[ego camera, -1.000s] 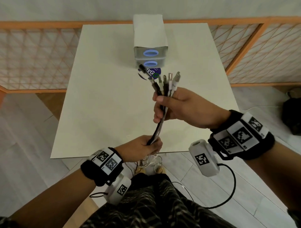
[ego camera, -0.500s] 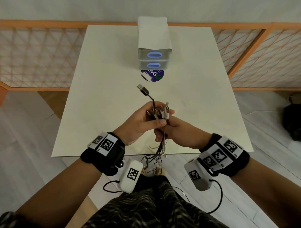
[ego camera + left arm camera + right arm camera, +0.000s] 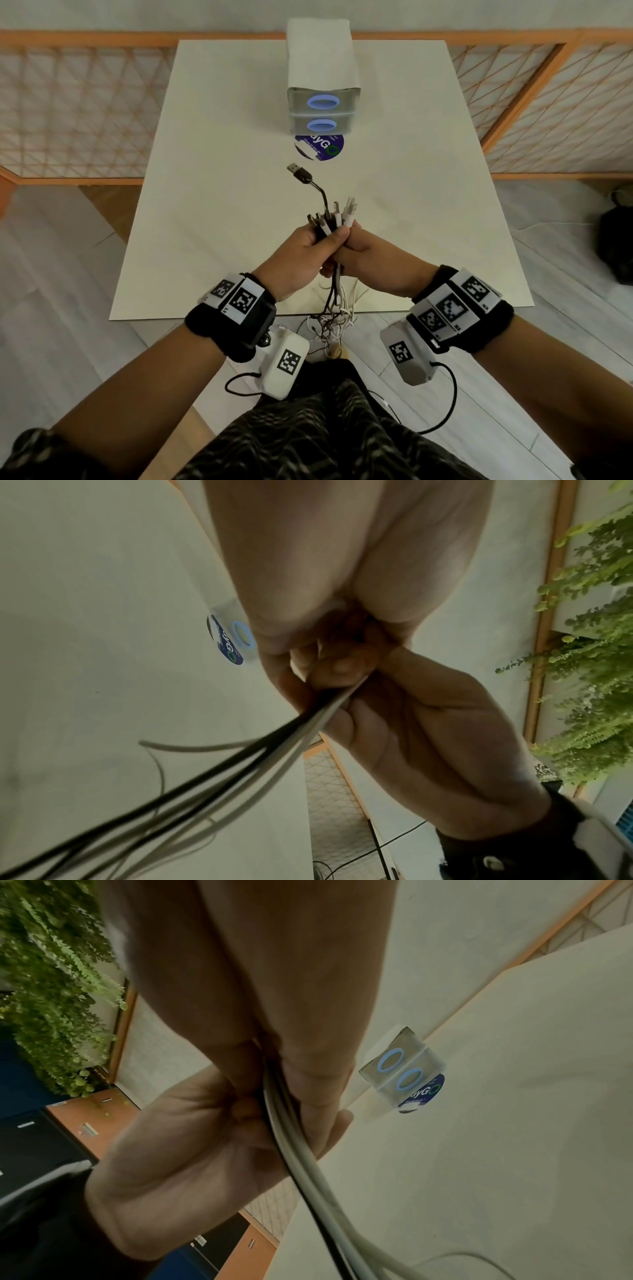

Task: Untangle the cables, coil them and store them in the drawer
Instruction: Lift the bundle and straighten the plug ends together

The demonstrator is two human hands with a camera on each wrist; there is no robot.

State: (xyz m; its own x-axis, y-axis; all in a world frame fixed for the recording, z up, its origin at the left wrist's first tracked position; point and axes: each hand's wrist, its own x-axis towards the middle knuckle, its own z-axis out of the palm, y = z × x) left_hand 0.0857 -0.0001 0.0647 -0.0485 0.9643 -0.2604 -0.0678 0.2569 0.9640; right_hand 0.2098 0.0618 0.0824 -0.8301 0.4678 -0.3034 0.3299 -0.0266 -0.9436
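Both hands are meeting above the near half of the table (image 3: pixel 212 212), fingers curling round one bundle of cables (image 3: pixel 334 222). The left hand (image 3: pixel 301 255) is gripping it from the left, thumb lying across the front, and the right hand (image 3: pixel 368 255) is pressing against it from the right. Plug ends are fanning out above the fists, a black USB plug (image 3: pixel 298 172) sticking up highest. The loose lengths are hanging below the table edge in a tangle. The two-drawer unit (image 3: pixel 322 85) is standing at the far end, both drawers closed.
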